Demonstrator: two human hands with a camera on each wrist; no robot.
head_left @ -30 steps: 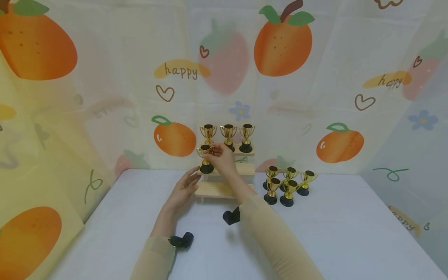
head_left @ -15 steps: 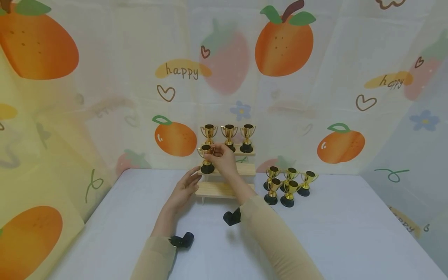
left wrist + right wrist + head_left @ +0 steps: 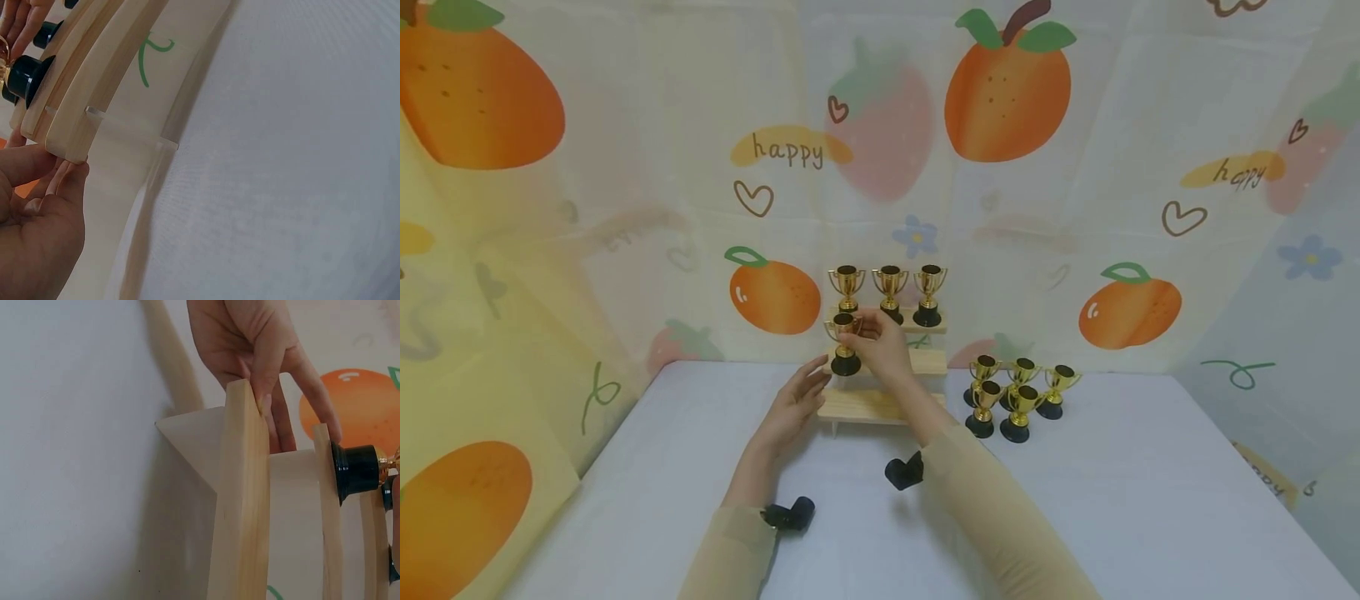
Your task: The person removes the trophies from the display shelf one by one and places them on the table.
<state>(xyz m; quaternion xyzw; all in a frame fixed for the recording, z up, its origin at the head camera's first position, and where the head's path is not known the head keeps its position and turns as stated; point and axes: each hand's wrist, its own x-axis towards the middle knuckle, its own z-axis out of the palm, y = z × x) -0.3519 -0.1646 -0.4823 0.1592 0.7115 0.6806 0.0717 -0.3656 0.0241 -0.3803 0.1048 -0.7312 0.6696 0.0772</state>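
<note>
My right hand (image 3: 886,348) pinches a small gold trophy cup (image 3: 846,364) with a black base between thumb and fingers. The trophy is upright at the left end of the middle step of a three-tier wooden display stand (image 3: 872,406). In the right wrist view its black base (image 3: 356,470) is right at the board's face. My left hand (image 3: 792,407) touches the stand's left end, fingers spread. In the left wrist view, the fingertips of that hand (image 3: 47,225) meet the bottom board's corner (image 3: 74,140). Three like trophies (image 3: 929,292) stand in a row on the top step.
Right of the stand, several more gold trophies (image 3: 1023,408) are grouped upright on the white tabletop (image 3: 1112,500). A fabric backdrop (image 3: 685,150) printed with fruit hangs close behind the stand. Clear side supports (image 3: 134,128) hold up the wooden boards.
The right hand and its trophy have shifted slightly down and to the right, toward the front of the middle step. The left hand stays in place at the stand's end.
</note>
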